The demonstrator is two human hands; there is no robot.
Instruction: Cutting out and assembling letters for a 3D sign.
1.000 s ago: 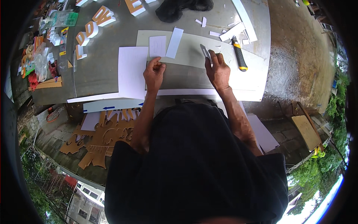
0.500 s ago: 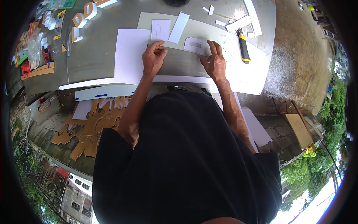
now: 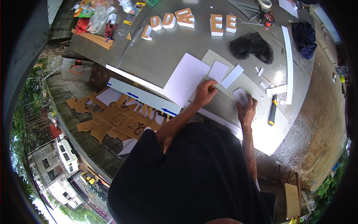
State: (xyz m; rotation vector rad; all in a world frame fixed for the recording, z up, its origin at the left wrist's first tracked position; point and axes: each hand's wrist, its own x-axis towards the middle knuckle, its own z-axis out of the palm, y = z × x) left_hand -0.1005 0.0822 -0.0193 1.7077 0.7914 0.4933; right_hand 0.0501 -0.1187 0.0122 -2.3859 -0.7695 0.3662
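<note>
Rounded white cutout (image 3: pixel 236 94) over the pale sheet (image 3: pixel 254 88), just before the right hand (image 3: pixel 246 109) – its thumb and fingers parted, left hand (image 3: pixel 206 92) near the small card (image 3: pixel 218 71) – fingertips gathered, grip I cannot tell.

Glare whitens parts of the table (image 3: pixel 160 52), perhaps hiding detail.

A flat white D-shaped cutout (image 3: pixel 236 95) with 1 elongated opening lies aslant at the right hand's (image 3: pixel 246 109) fingers, while a small white rectangular card (image 3: pixel 218 70) lies tilted by the left hand's (image 3: pixel 204 92) fingers.
</note>
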